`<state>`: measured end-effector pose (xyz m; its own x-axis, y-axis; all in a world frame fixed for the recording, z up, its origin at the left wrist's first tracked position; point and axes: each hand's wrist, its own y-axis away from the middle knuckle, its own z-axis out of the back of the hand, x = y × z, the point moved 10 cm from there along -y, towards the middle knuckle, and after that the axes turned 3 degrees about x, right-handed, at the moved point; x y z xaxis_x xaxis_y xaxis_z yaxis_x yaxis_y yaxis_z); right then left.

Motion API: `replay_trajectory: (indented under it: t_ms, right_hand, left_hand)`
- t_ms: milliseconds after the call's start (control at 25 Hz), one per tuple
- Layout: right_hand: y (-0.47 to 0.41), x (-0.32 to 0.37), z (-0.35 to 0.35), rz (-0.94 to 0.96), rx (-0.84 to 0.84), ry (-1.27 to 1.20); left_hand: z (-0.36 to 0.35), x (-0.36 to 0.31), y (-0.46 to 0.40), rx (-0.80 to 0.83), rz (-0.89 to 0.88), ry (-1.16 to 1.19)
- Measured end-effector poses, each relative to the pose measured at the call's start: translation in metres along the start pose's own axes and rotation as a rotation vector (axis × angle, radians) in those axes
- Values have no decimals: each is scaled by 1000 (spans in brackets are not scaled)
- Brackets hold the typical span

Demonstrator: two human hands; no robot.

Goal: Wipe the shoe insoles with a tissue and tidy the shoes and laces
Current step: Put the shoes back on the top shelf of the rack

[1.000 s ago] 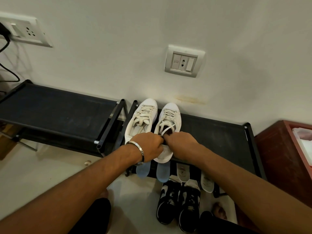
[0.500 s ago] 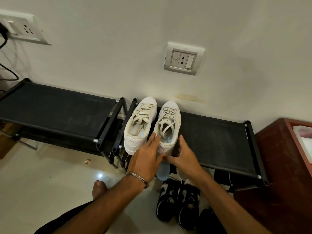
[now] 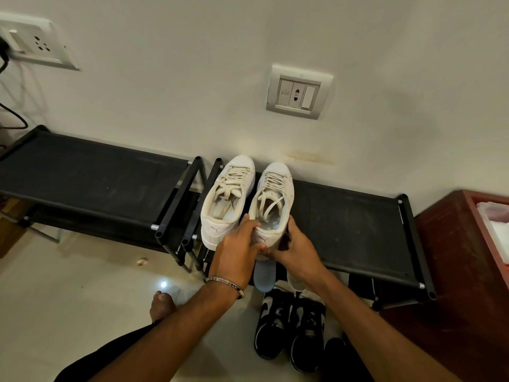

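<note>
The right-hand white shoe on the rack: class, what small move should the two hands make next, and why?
Probably nudge the right white shoe back level with the left white shoe. The left hand and right hand both grip its heel, which overhangs the rack's front edge, and one lace end trails loose across the opening, so tucking it in would likely follow.

shoes (image 3: 271, 199): white smooth leather-look, matt | rack (image 3: 349, 216): black matt cloth | floor (image 3: 55, 299): glossy tile
</note>
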<state>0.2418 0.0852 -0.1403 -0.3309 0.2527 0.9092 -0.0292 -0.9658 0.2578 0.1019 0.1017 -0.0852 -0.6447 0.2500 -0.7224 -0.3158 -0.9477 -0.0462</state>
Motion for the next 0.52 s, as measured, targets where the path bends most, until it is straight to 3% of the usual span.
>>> replay_trajectory:
  t_ms: [240, 520]
  right_hand:
    - [12, 8, 7, -17, -32, 76]
    - [64, 19, 6, -47, 44, 256]
  left_hand:
    - [-8, 2, 9, 39, 60, -57]
    - [-10, -14, 52, 144, 83, -172]
